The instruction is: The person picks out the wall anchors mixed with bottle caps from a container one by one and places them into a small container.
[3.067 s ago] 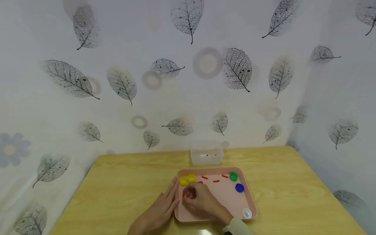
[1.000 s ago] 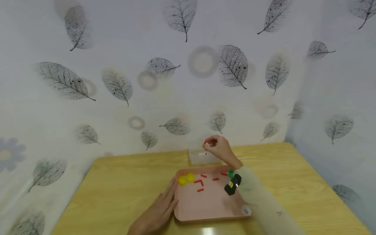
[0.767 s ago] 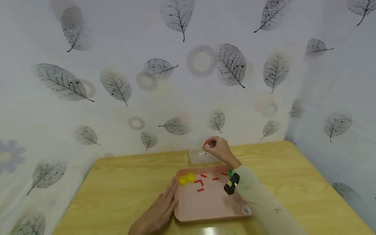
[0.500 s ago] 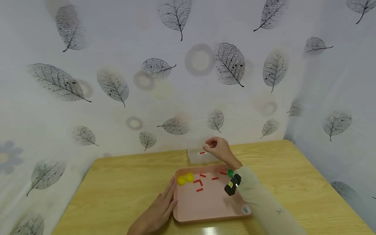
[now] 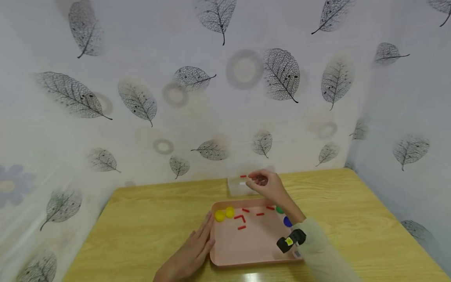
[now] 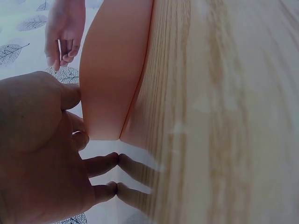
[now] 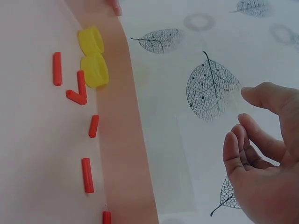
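Note:
Beside the pink tray (image 5: 260, 246) on the table, my left hand (image 5: 190, 246) rests against its left wall with fingers extended. The left wrist view shows that hand (image 6: 42, 149) touching the tray's side and the tabletop. My right hand (image 5: 269, 186) hovers over the right part of a clear plastic box (image 5: 239, 191) behind the tray. Its thumb and fingers are loosely bent and apart, holding nothing, as the right wrist view of the hand (image 7: 266, 158) confirms. One short red stick (image 5: 243, 176) shows at the box, left of the fingertips; whether it touches the bottom is unclear.
Several red sticks (image 5: 241, 227) lie in the tray. Two yellow caps (image 5: 230, 212) sit in its far left corner. A green cap (image 5: 279, 210) and a blue cap (image 5: 287, 221) are at the right, partly behind my forearm. A white round piece (image 5: 297, 253) is near the front right corner.
My right hand went from the tray to the box carrying a red stick, let it go there, and has since shifted slightly right. My left hand stayed at the tray's side.

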The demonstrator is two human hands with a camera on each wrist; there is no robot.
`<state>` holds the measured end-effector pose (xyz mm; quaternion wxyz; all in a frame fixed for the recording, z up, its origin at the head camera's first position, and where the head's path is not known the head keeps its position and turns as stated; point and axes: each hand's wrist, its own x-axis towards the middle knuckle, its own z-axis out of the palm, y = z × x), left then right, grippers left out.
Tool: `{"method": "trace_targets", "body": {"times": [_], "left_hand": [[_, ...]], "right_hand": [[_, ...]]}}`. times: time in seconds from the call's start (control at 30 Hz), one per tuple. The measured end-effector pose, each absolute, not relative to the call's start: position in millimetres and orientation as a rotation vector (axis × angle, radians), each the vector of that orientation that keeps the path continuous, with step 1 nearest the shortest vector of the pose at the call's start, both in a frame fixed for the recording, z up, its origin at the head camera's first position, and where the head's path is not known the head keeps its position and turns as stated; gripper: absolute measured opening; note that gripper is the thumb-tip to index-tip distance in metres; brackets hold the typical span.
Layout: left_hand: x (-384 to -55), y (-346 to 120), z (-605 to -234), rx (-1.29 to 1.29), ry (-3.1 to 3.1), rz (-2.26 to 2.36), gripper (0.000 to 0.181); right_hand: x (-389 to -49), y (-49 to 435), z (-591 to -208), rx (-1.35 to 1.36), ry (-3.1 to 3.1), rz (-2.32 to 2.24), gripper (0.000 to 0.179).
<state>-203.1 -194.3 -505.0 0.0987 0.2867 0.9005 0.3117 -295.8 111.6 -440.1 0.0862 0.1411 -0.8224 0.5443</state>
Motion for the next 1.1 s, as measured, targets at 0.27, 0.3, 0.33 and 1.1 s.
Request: {"method": "trace_targets", "body": {"times": [0.27,0.3,0.33,1.1], "left_hand": [[-202.8,-193.9,-502.1,0.888,2.655,0.943,0.063],[-202.7,-194.1,-501.3,0.894,2.650,0.946,0.063],[-202.7,-194.3,-500.3,0.897,2.647,0.951,0.062],[-204.3,-197.2,-500.5,0.919,2.658,0.954,0.062]], "right_hand": [[-275.1,106.4,-441.6,0.508,-2.485,1.652,0.023],[-273.4,105.8,-442.6,0.517,-2.491,1.670,0.022],[-271.9,105.2,-443.8,0.533,-2.496,1.681,0.021],[-242.5,98.0,-497.9,0.537,-2.735,1.691,0.017]]}}
